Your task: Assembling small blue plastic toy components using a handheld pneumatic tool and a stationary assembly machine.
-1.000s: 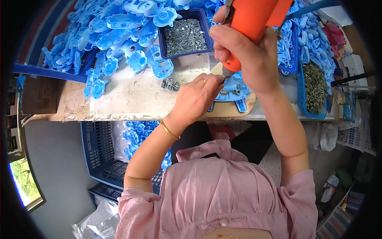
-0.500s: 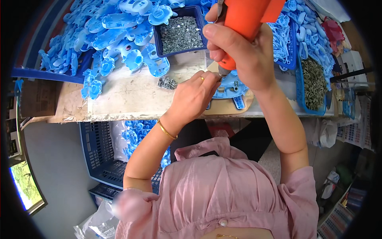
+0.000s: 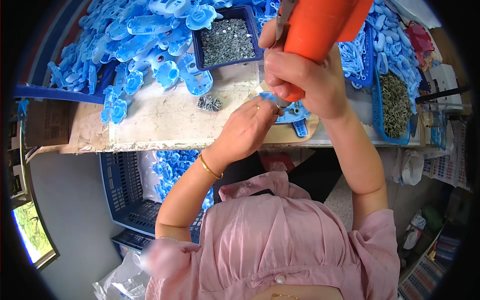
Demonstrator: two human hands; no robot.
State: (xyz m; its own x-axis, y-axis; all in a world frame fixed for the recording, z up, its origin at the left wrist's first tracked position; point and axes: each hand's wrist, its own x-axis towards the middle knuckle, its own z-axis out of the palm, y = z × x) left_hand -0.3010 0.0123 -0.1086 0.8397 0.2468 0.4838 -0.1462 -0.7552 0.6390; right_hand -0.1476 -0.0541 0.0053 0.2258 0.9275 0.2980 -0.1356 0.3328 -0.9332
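My right hand is wrapped round an orange power screwdriver, which tilts with its metal tip down and to the left. That tip meets the fingertips of my left hand over a light-blue plastic shell part. The fingers of my left hand are closed together there, and what they pinch is hidden beneath them. Below the shell lies a tan board on the bench, partly covered by my hand. A small heap of grey screws sits to the left of my left hand.
A dark blue tray of small metal pieces stands behind my hands. Light-blue shells pile up at the left. On the right are a basket of blue parts and a basket of metal fasteners. A crate sits below the bench edge.
The screwdriver tip and my right hand have come slightly lower and nearer to me. My left hand has shifted slightly with it, still at the tip.
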